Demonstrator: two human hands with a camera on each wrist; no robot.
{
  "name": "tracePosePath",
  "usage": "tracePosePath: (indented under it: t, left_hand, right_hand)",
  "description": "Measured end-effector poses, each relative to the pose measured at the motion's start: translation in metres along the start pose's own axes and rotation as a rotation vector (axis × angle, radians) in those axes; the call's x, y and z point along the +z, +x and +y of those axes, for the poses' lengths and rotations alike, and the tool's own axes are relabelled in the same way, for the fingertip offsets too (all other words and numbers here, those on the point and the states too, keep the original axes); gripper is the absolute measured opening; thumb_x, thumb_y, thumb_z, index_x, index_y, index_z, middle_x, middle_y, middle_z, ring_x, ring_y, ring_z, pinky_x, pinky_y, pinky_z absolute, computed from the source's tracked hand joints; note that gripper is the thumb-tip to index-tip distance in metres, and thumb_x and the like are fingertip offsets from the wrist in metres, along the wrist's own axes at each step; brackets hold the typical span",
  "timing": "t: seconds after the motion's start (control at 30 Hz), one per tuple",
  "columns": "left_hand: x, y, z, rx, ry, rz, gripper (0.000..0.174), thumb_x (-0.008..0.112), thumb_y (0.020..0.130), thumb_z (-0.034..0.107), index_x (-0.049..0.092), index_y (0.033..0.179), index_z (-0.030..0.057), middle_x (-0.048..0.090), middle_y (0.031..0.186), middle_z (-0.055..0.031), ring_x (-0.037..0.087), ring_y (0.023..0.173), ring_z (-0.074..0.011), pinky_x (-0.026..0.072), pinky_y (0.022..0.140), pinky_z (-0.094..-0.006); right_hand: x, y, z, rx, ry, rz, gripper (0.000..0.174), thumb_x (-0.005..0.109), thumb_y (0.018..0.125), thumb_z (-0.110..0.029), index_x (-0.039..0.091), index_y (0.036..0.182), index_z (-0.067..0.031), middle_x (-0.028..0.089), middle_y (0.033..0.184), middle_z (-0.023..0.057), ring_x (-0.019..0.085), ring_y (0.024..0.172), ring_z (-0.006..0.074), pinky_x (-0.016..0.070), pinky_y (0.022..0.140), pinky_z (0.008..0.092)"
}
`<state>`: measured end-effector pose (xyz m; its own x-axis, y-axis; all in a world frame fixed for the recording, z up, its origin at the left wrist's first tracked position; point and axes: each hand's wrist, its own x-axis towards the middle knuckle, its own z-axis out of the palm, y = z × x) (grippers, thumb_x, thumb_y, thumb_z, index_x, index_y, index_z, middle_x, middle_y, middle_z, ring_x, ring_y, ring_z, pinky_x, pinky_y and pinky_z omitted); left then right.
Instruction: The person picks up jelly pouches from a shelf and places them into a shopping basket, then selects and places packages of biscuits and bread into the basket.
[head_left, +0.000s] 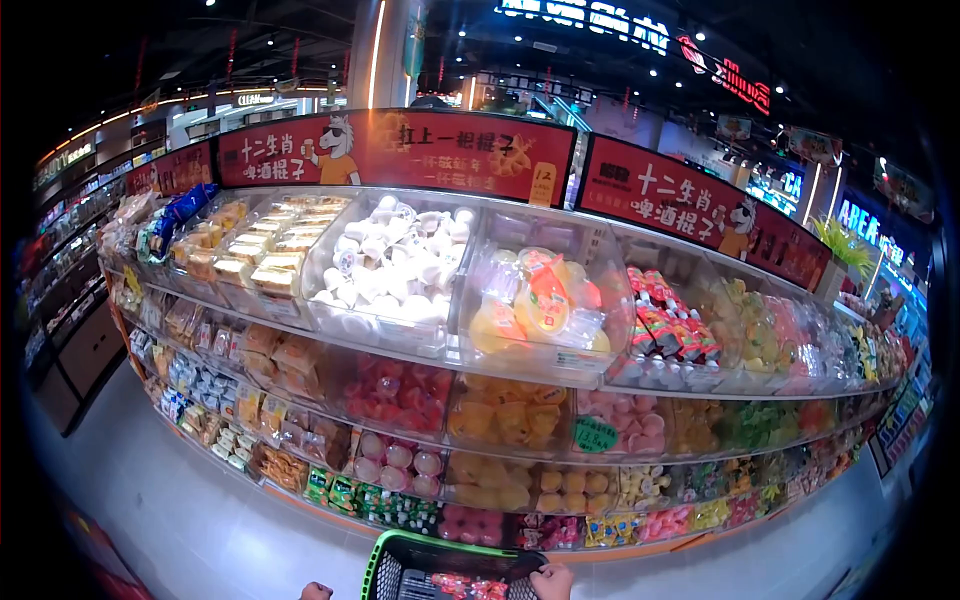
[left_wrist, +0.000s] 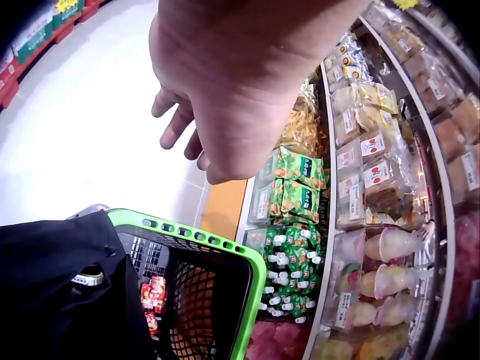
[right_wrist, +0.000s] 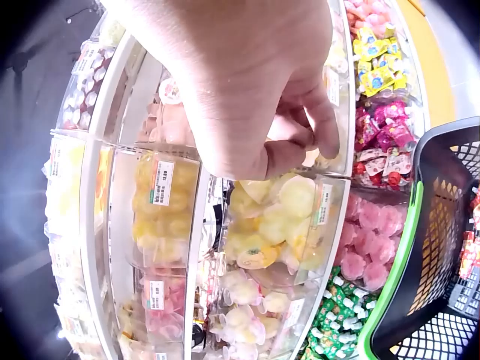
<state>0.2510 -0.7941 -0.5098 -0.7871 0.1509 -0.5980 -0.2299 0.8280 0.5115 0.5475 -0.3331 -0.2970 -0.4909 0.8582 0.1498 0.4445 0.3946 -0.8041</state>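
A black shopping basket [head_left: 383, 560] with a green rim is low in front of me in the head view. Several red packets [left_wrist: 154, 294] lie inside it. My left hand [head_left: 316, 592] is to the left of the basket; in the left wrist view its fingers hang loosely bent with nothing in them. My right hand [head_left: 552, 582] overlaps the basket's right corner in the head view. In the right wrist view, its fingers [right_wrist: 324, 124] are bent inward beside the shelves, with no object visible in them and the basket off to the right.
A curved, tiered display [head_left: 520, 372] of clear bins spans the view, holding white cups [head_left: 390, 265], red packets [head_left: 665, 315] and jelly-like sweets. Red banners [head_left: 400, 150] top it. Pale floor [head_left: 200, 500] lies in front. Black cloth [left_wrist: 60, 292] covers part of the basket in the left wrist view.
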Motion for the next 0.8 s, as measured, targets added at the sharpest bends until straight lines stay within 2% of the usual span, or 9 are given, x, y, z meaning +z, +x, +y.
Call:
tracePosePath:
  t: [0.03, 0.13, 0.23, 0.33, 0.43, 0.53, 0.63, 0.8]
  left_hand:
    - [-0.001, -0.001, -0.002, -0.003, 0.001, 0.003, 0.025, 0.068, 0.076, 0.023, 0.069, 0.086, -0.0005, 0.067, 0.08, -0.0116, 0.062, 0.079, -0.021, 0.0489, 0.075, -0.0337]
    - [-0.003, -0.004, -0.011, -0.009, 0.002, 0.01, 0.025, 0.068, 0.076, 0.023, 0.069, 0.086, -0.0004, 0.067, 0.08, -0.0117, 0.062, 0.079, -0.0211, 0.0489, 0.075, -0.0338]
    - [-0.007, -0.007, -0.022, 0.001, 0.01, 0.011, 0.025, 0.068, 0.076, 0.023, 0.069, 0.085, -0.0002, 0.067, 0.08, -0.0118, 0.062, 0.079, -0.0213, 0.0489, 0.075, -0.0339]
    - [-0.009, -0.007, -0.03, -0.036, 0.026, 0.026, 0.025, 0.068, 0.076, 0.024, 0.069, 0.085, 0.0005, 0.068, 0.08, -0.0124, 0.063, 0.08, -0.0218, 0.049, 0.075, -0.0339]
    - [-0.006, -0.002, -0.027, -0.097, -0.002, 0.047, 0.026, 0.068, 0.076, 0.026, 0.07, 0.083, 0.0018, 0.068, 0.08, -0.0137, 0.064, 0.081, -0.0231, 0.0492, 0.076, -0.0338]
    - [-0.003, -0.005, -0.028, -0.081, -0.07, 0.053, 0.026, 0.068, 0.076, 0.027, 0.07, 0.084, 0.0021, 0.068, 0.082, -0.0142, 0.064, 0.083, -0.0239, 0.0492, 0.077, -0.0336]
    - [-0.005, -0.007, -0.028, -0.074, -0.045, 0.055, 0.026, 0.068, 0.076, 0.027, 0.07, 0.085, 0.0027, 0.068, 0.083, -0.0144, 0.064, 0.084, -0.0246, 0.049, 0.078, -0.0338]
    - [-0.006, -0.007, -0.042, -0.082, 0.019, 0.056, 0.027, 0.069, 0.075, 0.028, 0.071, 0.086, 0.0037, 0.069, 0.084, -0.0148, 0.064, 0.084, -0.0257, 0.0489, 0.079, -0.0342]
  right_hand:
    - [0.0, 0.001, 0.001, -0.036, -0.015, -0.014, 0.016, 0.065, 0.064, -0.014, 0.06, 0.069, 0.0006, 0.063, 0.07, 0.014, 0.06, 0.064, 0.0254, 0.05, 0.064, 0.0358]
    - [0.003, -0.002, 0.001, 0.149, 0.091, 0.004, 0.016, 0.066, 0.063, -0.015, 0.06, 0.066, -0.0006, 0.063, 0.071, 0.0132, 0.06, 0.065, 0.0253, 0.0498, 0.065, 0.0364]
    - [-0.001, -0.004, 0.003, 0.118, -0.014, -0.016, 0.017, 0.068, 0.063, -0.017, 0.062, 0.068, -0.0007, 0.063, 0.069, 0.0138, 0.06, 0.064, 0.0284, 0.0497, 0.065, 0.0366]
    - [0.002, -0.003, 0.0, -0.018, -0.095, 0.019, 0.019, 0.069, 0.064, -0.019, 0.063, 0.068, -0.001, 0.063, 0.066, 0.0142, 0.06, 0.063, 0.0312, 0.0498, 0.064, 0.0378]
    - [0.006, -0.001, 0.0, -0.084, -0.016, 0.066, 0.022, 0.071, 0.064, -0.021, 0.064, 0.069, -0.0007, 0.063, 0.065, 0.0148, 0.062, 0.063, 0.0317, 0.05, 0.063, 0.0381]
    - [0.007, 0.004, -0.001, 0.046, -0.041, -0.079, 0.025, 0.069, 0.067, -0.022, 0.064, 0.072, 0.0014, 0.064, 0.069, 0.0187, 0.063, 0.066, 0.0331, 0.0499, 0.066, 0.0402]
    - [0.033, 0.013, 0.035, -0.048, -0.021, 0.036, 0.023, 0.067, 0.056, -0.02, 0.062, 0.061, 0.0019, 0.06, 0.06, 0.0164, 0.061, 0.06, 0.0313, 0.0502, 0.061, 0.038]
    - [0.029, 0.013, 0.02, 0.074, 0.003, -0.014, 0.022, 0.066, 0.056, -0.019, 0.058, 0.056, 0.0011, 0.056, 0.056, 0.0154, 0.057, 0.055, 0.0302, 0.0474, 0.056, 0.0376]
